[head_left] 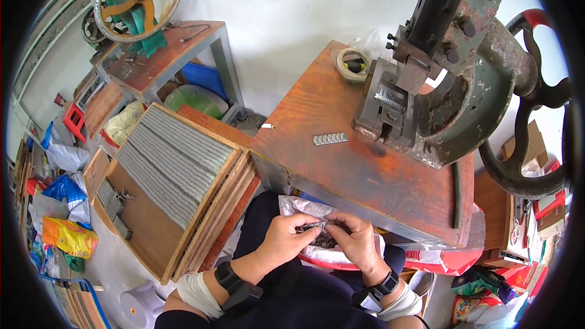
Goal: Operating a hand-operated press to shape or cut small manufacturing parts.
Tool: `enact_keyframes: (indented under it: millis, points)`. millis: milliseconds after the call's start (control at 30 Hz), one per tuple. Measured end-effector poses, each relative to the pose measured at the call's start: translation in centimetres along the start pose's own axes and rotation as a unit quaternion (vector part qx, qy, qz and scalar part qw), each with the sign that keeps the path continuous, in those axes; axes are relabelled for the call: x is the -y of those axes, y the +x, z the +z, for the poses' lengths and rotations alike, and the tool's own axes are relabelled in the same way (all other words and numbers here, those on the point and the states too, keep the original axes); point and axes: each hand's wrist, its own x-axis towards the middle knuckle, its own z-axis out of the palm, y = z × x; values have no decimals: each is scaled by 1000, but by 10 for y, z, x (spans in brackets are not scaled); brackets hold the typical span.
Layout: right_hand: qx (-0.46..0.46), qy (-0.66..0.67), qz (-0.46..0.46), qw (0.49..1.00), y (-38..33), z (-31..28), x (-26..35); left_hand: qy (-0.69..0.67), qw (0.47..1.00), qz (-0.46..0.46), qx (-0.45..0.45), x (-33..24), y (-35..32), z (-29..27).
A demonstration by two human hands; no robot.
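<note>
Your left hand (286, 235) and right hand (358, 245), thumbs and fingers nearly closed, pinch a narrow grey metal strip (314, 225) running roughly left to right; fingertips partly hide it.

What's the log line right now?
left hand: pinching small metal strip; right hand: fingertips at its end; below: open bag, dark pieces; bench: another strip, press

On one bench (304, 109): one metal strip (330, 139), one tape roll (351, 77), one press (495, 94)
</note>
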Motion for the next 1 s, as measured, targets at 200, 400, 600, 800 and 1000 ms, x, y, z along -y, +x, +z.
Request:
enact_keyframes:
  millis: [200,400,600,800,1000]
  points:
    - [-1,-145,-105,984,1,3,9,-19,999,-5,-41,5,3,4]
    - [41,-69,-14,997,2,-6,17,43,996,75,-34,10,5,2]
    - [104,-153,-111,977,13,-11,14,104,995,9,0,2,5,-2]
    - [129,-250,-162,946,18,-11,25,119,992,42,-11,0,7,-1]
    - [120,-316,-286,897,21,-9,25,116,993,27,-2,3,10,-5]
